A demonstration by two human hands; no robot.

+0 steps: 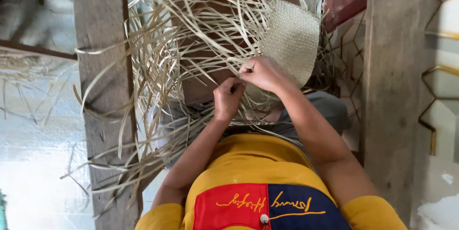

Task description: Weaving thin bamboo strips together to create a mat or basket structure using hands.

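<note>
Weave (291, 38) sits in the person's lap, a pale, tight-plaited rounded panel of flat straw, tilted up toward the right. Loose strips (191, 24) fan out from its left edge in a wide tangle, many trailing down past the knees toward the floor.

Right hand (260, 73) curled tight at the panel's lower left edge, fingers pressed together, pinching strip ends right where the plaiting stops. Left hand (228, 97) just below and beside it, also curled into a loose fist, thumb and fingers nipping a strip; the two hands nearly touch.

Under the strips a brown wooden block (201, 84) shows through, just behind the left hand. Grey trousers (330, 108) visible right of the forearm. Yellow shirt (253, 163) with a red and navy patch fills the bottom of view.

Rough wooden post (98, 43) stands left of the tangle, another post (394, 67) right of the panel. Pale floor (33, 163) left, patterned tiles (444, 77) far right.
</note>
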